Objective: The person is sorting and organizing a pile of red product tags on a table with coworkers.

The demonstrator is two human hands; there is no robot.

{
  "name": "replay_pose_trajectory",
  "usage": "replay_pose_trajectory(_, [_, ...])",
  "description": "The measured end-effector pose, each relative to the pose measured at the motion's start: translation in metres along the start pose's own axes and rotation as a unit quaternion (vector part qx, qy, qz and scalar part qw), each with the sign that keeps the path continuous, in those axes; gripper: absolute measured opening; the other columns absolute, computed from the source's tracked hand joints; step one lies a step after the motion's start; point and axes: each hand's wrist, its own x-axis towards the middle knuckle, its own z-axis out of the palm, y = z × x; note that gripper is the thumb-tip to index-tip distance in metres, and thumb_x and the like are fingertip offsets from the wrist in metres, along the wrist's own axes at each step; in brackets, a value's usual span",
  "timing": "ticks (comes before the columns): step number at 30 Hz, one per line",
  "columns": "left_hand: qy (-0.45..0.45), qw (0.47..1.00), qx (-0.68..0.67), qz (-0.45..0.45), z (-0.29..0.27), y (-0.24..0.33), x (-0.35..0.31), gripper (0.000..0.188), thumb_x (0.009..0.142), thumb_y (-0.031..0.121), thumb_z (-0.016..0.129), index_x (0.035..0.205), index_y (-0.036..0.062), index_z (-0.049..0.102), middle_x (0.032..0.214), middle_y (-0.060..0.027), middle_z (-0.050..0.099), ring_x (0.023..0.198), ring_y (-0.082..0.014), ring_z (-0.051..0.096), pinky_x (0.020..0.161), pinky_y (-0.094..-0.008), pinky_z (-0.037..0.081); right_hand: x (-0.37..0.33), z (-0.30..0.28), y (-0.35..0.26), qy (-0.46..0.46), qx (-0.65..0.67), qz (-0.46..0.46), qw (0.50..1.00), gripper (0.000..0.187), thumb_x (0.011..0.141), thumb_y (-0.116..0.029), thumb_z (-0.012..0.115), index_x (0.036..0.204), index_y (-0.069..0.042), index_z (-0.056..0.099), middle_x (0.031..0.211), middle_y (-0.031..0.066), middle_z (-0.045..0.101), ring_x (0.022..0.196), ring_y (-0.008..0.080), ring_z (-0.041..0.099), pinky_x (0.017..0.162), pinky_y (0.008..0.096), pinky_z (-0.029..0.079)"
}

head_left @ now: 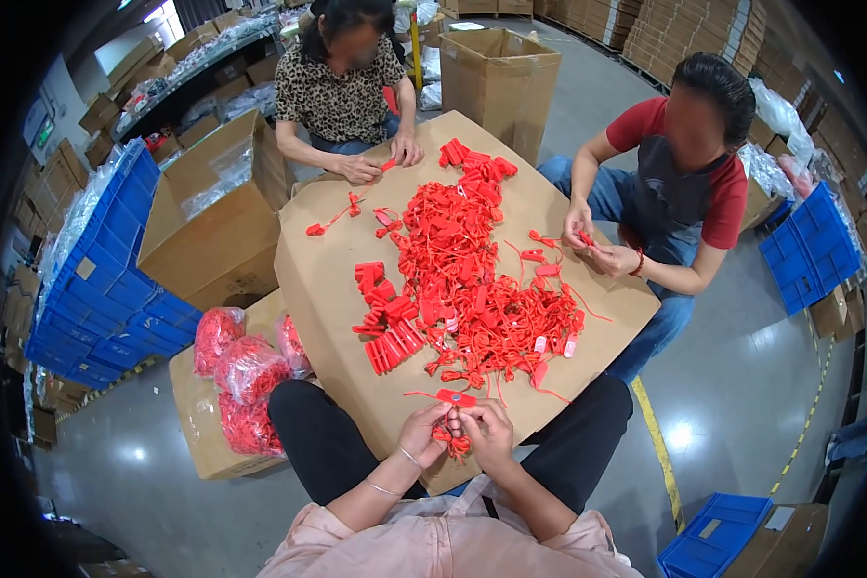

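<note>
At the near edge of the cardboard tabletop [332,217], my left hand [422,435] and my right hand [487,438] meet, fingers closed around a bundled red cord [453,445]. A flat red tag [456,397] with a small dark spot sticks out beyond my fingertips, and a loose cord end trails left from it. My fingers partly hide where tag and cord join. Just past my hands lies a large tangled heap of red corded pieces [448,241]. Left of it, flat red pieces [393,345] lie in a neat row, with more stacked behind.
Two co-workers handle similar red pieces at the table's far left and right. Plastic bags of red pieces [250,371] sit on a carton at my left. Blue crates [116,279] and an open carton [212,246] stand beyond; another tall carton [501,82] is behind the table.
</note>
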Motion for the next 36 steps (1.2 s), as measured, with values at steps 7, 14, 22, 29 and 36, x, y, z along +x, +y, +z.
replay_pose_trajectory(7, [0.064, 0.974, 0.189, 0.104, 0.013, -0.001, -0.003, 0.014, 0.087, 0.016, 0.054, 0.081, 0.0033, 0.054, 0.066, -0.0016, 0.053, 0.055, -0.0096, 0.050, 0.050, -0.0217, 0.041, 0.027, -0.012, -0.046, -0.103, -0.377, -0.349, 0.852, 0.018, 0.066, -0.004, 0.067, 0.083, -0.007, 0.062, 0.095, 0.0079, 0.054, 0.091, 0.0259, 0.053, 0.077, 0.0377, 0.041])
replay_pose_trajectory(14, [0.064, 0.938, 0.295, 0.168, 0.016, -0.002, -0.007, 0.010, 0.087, 0.012, 0.054, 0.088, 0.0023, 0.056, 0.067, -0.0014, 0.056, 0.056, -0.0064, 0.051, 0.049, -0.0199, 0.041, 0.036, -0.019, -0.043, -0.177, -0.369, -0.350, 0.843, 0.018, 0.067, -0.006, 0.066, 0.085, -0.006, 0.061, 0.100, 0.0058, 0.057, 0.101, 0.0273, 0.052, 0.084, 0.0406, 0.040])
replay_pose_trajectory(22, [0.051, 0.912, 0.354, 0.200, 0.011, -0.004, -0.006, 0.010, 0.087, 0.009, 0.054, 0.090, 0.0011, 0.058, 0.068, -0.0009, 0.056, 0.056, -0.0059, 0.051, 0.050, -0.0203, 0.043, 0.024, -0.015, -0.038, -0.125, -0.361, -0.323, 0.866, 0.016, 0.067, -0.005, 0.067, 0.081, -0.006, 0.061, 0.088, 0.0057, 0.058, 0.090, 0.0254, 0.054, 0.081, 0.0379, 0.040])
replay_pose_trajectory(29, [0.043, 0.860, 0.431, 0.270, 0.001, -0.007, -0.003, 0.007, 0.083, 0.007, 0.058, 0.086, 0.0016, 0.061, 0.070, 0.0015, 0.057, 0.060, -0.0024, 0.049, 0.055, -0.0174, 0.042, 0.022, -0.019, -0.031, -0.138, -0.280, -0.187, 0.932, 0.010, 0.071, -0.004, 0.066, 0.080, -0.004, 0.060, 0.079, 0.0075, 0.059, 0.082, 0.0245, 0.055, 0.079, 0.0354, 0.041])
replay_pose_trajectory(36, [-0.009, 0.822, 0.514, 0.247, -0.006, 0.001, -0.007, 0.009, 0.080, 0.008, 0.061, 0.086, 0.0014, 0.061, 0.074, 0.0031, 0.056, 0.063, -0.0025, 0.048, 0.057, -0.0178, 0.041, 0.016, -0.024, -0.013, -0.162, -0.093, 0.101, 0.977, 0.006, 0.080, -0.007, 0.062, 0.084, -0.003, 0.060, 0.078, 0.0044, 0.061, 0.076, 0.0138, 0.057, 0.071, 0.0272, 0.045])
